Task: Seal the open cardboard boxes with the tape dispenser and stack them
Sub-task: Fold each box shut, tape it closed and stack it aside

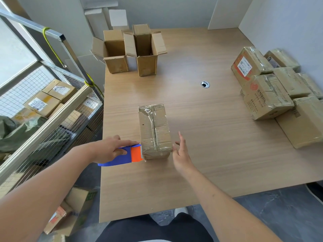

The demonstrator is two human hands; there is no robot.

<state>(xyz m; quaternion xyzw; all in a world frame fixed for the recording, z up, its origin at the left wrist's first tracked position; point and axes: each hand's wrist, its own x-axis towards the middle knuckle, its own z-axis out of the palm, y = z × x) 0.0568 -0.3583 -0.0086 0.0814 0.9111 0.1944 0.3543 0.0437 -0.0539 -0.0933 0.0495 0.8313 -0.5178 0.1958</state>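
Left hand [108, 149] grips tape dispenser [128, 155] against near end of closed box [154, 131] at desk [201, 137] centre, right hand [180, 152] relaxed open beside it; taping step apparently finishing, next: stack at 2 o'clock pile [272, 91], open boxes [131, 51] wait at 11.

Bare forearms with no sleeves in view, dark black trousers [157, 231], white shoe [181, 210] below

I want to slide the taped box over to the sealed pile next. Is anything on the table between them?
Nothing visible does: only bare wooden table lies between the taped brown cardboard box and the pile of sealed boxes on the right.
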